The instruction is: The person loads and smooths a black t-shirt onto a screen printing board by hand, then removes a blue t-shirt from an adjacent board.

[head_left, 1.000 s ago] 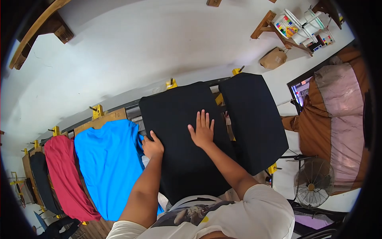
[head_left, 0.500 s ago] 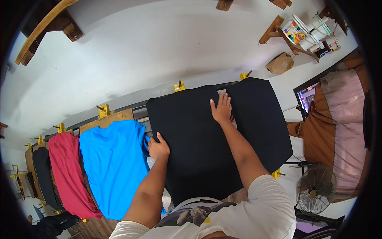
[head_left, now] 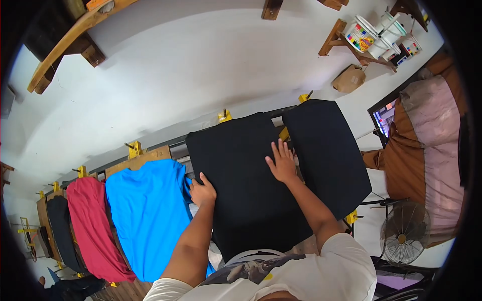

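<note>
Smooth black fabric sheet, roughly rectangular, centre of frame. Left hand at sheet's left edge, thumb uppermost; grip: cannot tell. Right hand at right edge, fingers spread, unclenched. Uneven sideways pressure could skew or crease sheet.

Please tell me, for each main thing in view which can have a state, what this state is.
Left hand: at the middle black cloth's left edge, grip unclear
Right hand: open, near its right edge
Middle black cloth: spread, mostly smooth
Right black cloth: spread, mostly smooth
Blue shirt: laid out, wrinkled
Red cloth: laid out, wrinkled
Screen: lit
Fan: running or stopped, cannot tell
</note>
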A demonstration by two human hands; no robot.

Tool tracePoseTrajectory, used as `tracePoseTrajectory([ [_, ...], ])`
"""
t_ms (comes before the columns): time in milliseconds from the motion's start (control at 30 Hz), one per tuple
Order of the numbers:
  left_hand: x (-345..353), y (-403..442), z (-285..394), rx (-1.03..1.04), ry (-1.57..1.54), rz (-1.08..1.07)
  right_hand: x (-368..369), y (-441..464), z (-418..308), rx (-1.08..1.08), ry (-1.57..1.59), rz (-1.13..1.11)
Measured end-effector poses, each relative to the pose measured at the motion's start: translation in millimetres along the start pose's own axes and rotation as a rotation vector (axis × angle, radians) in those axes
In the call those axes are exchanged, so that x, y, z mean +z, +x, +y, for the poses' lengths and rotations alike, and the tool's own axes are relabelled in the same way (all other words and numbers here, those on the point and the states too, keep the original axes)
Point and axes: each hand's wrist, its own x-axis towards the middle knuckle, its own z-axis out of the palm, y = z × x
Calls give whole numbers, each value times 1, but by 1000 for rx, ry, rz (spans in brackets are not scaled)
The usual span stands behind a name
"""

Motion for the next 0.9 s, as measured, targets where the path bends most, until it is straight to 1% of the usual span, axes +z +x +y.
tracePoseTrajectory([
  [33,-1,-1,0,-6,-1,-12,1,2,7,79,-26,-66],
  [67,-1,-2,0,-14,-1,-26,5,5,10,86,-25,-64],
  [133,2,-1,-1,-11,-10,-27,23,18,16,176,-33,77],
  [167,2,0,-3,-15,-17,-25,30,24,17,73,-36,179],
  [200,1,-1,-3,-21,-15,-22,24,30,9,68,-34,175],
  [267,-2,-3,1,-27,14,-28,3,44,-21,-247,-14,84],
  [300,-3,-4,1,-31,16,-26,10,52,-27,-284,2,42],
  [400,-3,-3,3,-30,30,-17,32,87,-29,-274,-58,22],
  [467,-3,-3,4,-39,25,-31,27,113,-17,-302,-127,15],
  [533,-5,-4,7,-48,24,-29,29,140,-2,-214,-64,16],
  [567,-4,-4,8,-40,28,-28,34,155,3,-216,-61,13],
  [633,-1,-4,4,-42,46,-29,46,169,-1,19,-153,231],
  [667,1,-4,2,-34,50,-9,54,166,-6,17,-149,225],
  [733,3,-2,4,-30,53,21,34,147,-62,-22,-179,186],
  [767,1,-2,5,-32,62,3,34,131,-87,-153,-87,211],
  [800,0,-3,5,-35,76,-17,32,117,-111,-296,16,118],
  [833,3,-2,3,-28,79,8,30,105,-128,-478,129,41],
  [867,6,-1,1,-31,84,4,36,97,-141,-640,149,18],
  [900,3,-1,3,-25,70,10,46,95,-153,-644,148,-16],
])
